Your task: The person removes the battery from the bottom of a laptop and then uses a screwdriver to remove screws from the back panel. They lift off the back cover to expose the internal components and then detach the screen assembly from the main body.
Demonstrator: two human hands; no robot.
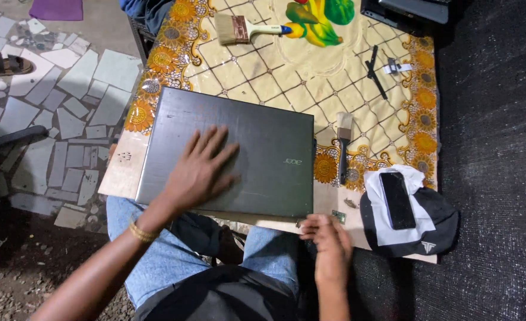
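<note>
A closed grey laptop (pixel 263 148) lies on a low table covered with a floral yellow cloth (pixel 275 71). My left hand (pixel 200 169) rests flat on the laptop's lid, fingers spread. My right hand (pixel 328 238) is at the table's near edge, just off the laptop's near right corner, fingers curled together around something too small to make out. A small green part (pixel 338 216) lies on the table beside that hand.
A small dark-handled brush (pixel 343 142) lies right of the laptop. A wide paintbrush (pixel 245 28) and black tools (pixel 377 71) lie at the back. A black phone (pixel 397 200) rests on a white cloth over a black cap (pixel 438 229). Tiled floor at left, a dark mat at right.
</note>
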